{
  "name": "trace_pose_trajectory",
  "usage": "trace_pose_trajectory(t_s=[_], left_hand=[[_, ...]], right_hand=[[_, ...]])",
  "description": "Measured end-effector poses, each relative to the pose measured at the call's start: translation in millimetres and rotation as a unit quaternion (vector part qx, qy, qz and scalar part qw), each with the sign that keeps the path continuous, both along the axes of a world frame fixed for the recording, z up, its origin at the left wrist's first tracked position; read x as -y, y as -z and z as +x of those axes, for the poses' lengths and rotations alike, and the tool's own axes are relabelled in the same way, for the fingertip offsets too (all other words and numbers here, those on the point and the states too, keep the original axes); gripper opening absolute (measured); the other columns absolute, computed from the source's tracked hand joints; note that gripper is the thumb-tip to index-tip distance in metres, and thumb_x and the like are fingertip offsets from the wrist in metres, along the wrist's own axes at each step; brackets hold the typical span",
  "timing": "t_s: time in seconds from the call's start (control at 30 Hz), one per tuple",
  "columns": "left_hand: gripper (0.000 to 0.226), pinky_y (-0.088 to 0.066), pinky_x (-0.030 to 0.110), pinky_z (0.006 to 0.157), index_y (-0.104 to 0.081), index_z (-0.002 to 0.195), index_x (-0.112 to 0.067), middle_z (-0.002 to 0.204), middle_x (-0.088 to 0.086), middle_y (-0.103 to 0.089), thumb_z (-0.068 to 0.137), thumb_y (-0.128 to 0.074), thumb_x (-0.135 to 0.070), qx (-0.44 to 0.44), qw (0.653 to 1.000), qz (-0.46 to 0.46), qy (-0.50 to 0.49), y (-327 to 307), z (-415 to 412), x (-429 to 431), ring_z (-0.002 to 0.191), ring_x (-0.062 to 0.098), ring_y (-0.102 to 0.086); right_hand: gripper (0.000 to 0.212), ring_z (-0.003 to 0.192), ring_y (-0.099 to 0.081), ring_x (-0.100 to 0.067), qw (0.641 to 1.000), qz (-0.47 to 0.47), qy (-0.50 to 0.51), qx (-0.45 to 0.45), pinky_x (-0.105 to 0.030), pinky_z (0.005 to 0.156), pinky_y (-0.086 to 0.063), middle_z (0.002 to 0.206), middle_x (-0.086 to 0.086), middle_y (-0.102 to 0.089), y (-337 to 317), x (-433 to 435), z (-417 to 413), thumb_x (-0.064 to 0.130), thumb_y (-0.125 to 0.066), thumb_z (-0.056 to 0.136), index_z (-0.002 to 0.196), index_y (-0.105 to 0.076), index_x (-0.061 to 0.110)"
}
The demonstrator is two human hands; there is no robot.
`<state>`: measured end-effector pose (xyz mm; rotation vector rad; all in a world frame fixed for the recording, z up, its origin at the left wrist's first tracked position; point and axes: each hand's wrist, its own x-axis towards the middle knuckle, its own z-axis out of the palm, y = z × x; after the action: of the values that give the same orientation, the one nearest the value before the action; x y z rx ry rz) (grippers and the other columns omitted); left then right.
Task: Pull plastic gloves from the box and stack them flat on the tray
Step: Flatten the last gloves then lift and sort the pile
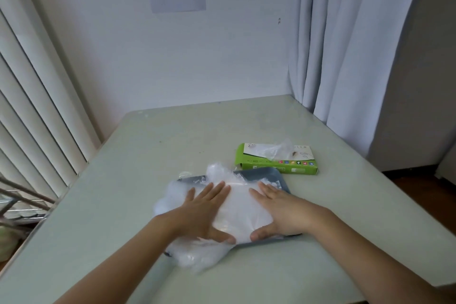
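Observation:
A pile of clear plastic gloves [240,207] lies on a dark grey tray [271,176] in the middle of the table, spilling over the tray's left and near edges. My left hand [206,212] presses flat on the left side of the pile with straight fingers. My right hand [278,212] lies flat on the right side, thumb toward the middle. Behind the tray on the right sits the green glove box [278,163], with a crumpled clear glove [276,149] sticking out of its top opening.
The pale green table [172,145] runs to a white wall at the back. White curtains [345,44] hang at the right rear corner. Vertical blinds [32,106] line the left side, with a metal rack [22,200] beside the table's left edge.

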<state>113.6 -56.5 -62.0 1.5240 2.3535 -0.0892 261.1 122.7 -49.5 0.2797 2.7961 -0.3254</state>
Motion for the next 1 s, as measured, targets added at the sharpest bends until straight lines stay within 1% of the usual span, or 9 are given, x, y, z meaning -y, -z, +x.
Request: trace_pose_trajectory(t_s=[0.2,0.23,0.3,0.37,0.47,0.6,0.73,0.87,1.0], left_hand=[[0.119,0.002,0.045,0.119,0.011,0.152,-0.031,0.161,-0.008,0.009,0.071,-0.067,-0.069,-0.012,0.991,-0.118,-0.061,-40,-26,22,0.149,0.019,0.004],[0.116,-0.004,0.043,0.119,0.004,0.153,-0.035,0.161,-0.011,0.000,0.070,-0.071,-0.065,0.007,0.990,-0.123,-0.076,-48,-29,23,0.149,0.020,-0.005],[0.099,-0.020,0.032,0.115,-0.017,0.151,-0.040,0.155,-0.015,-0.025,0.072,-0.074,-0.059,0.037,0.992,-0.092,-0.084,-62,-35,19,0.142,0.016,-0.028],[0.080,-0.029,0.026,0.109,-0.034,0.146,-0.035,0.147,-0.013,-0.042,0.077,-0.069,-0.058,0.024,0.995,-0.022,-0.095,-74,-38,8,0.133,0.011,-0.041],[0.063,-0.035,0.025,0.105,-0.046,0.138,-0.029,0.140,-0.010,-0.050,0.083,-0.063,-0.056,0.022,0.989,0.091,-0.113,-84,-42,-16,0.128,0.010,-0.046],[0.056,-0.037,0.024,0.103,-0.048,0.137,-0.027,0.138,-0.008,-0.052,0.087,-0.062,-0.048,0.063,0.981,0.161,-0.087,-85,-37,-60,0.125,0.010,-0.049],[0.060,-0.034,0.025,0.102,-0.038,0.144,-0.022,0.144,-0.002,-0.046,0.092,-0.059,-0.042,0.080,0.979,0.166,-0.085,-75,-32,-106,0.130,0.017,-0.044],[0.071,-0.029,0.029,0.108,-0.024,0.151,-0.020,0.153,0.001,-0.034,0.093,-0.056,-0.045,0.106,0.981,0.134,-0.093,-60,-30,-141,0.138,0.021,-0.036],[0.063,-0.032,0.030,0.103,-0.032,0.147,-0.020,0.145,0.001,-0.043,0.093,-0.055,-0.045,0.121,0.982,0.122,-0.079,-47,-28,-155,0.133,0.024,-0.040]], right_hand=[[0.108,0.148,-0.007,-0.018,0.999,0.013,0.005,0.052,-0.035,0.118,-0.019,0.161,0.004,0.004,-17,-16,-2,0.061,-0.068,0.075,0.154,-0.004,0.024],[0.096,0.143,-0.025,-0.018,0.999,0.009,0.006,0.045,-0.034,0.112,-0.030,0.158,0.006,-0.018,-22,-19,-3,0.059,-0.070,0.074,0.150,-0.023,0.024],[0.043,0.098,-0.055,-0.007,0.998,-0.024,0.004,-0.050,-0.025,0.078,-0.044,0.107,0.017,-0.055,-33,-26,-8,0.051,-0.075,0.073,0.107,-0.058,0.031],[0.033,0.085,-0.054,-0.003,0.974,-0.061,0.022,-0.219,-0.024,0.073,-0.044,0.095,0.016,-0.053,-42,-36,-14,0.042,-0.078,0.074,0.100,-0.060,0.033],[0.054,0.110,-0.050,-0.008,0.909,-0.063,0.062,-0.408,-0.027,0.091,-0.041,0.122,0.010,-0.048,-47,-63,-25,0.035,-0.078,0.076,0.123,-0.055,0.024],[0.068,0.127,-0.038,-0.015,0.886,-0.051,0.150,-0.435,-0.018,0.095,-0.027,0.136,0.003,-0.042,-46,-95,-36,0.037,-0.076,0.078,0.136,-0.046,0.020],[0.082,0.135,-0.033,-0.019,0.886,-0.112,0.245,-0.378,-0.025,0.104,-0.027,0.146,-0.002,-0.037,-46,-111,-45,0.040,-0.076,0.077,0.144,-0.036,0.017],[0.023,0.101,-0.061,-0.015,0.850,-0.205,0.252,-0.415,-0.012,0.074,-0.041,0.102,0.002,-0.069,-43,-122,-49,0.029,-0.074,0.081,0.099,-0.068,0.016],[0.028,0.066,-0.054,-0.023,0.839,-0.189,0.215,-0.464,-0.030,0.064,-0.039,0.069,-0.013,-0.062,-45,-123,-49,0.027,-0.070,0.086,0.071,-0.064,0.004]])
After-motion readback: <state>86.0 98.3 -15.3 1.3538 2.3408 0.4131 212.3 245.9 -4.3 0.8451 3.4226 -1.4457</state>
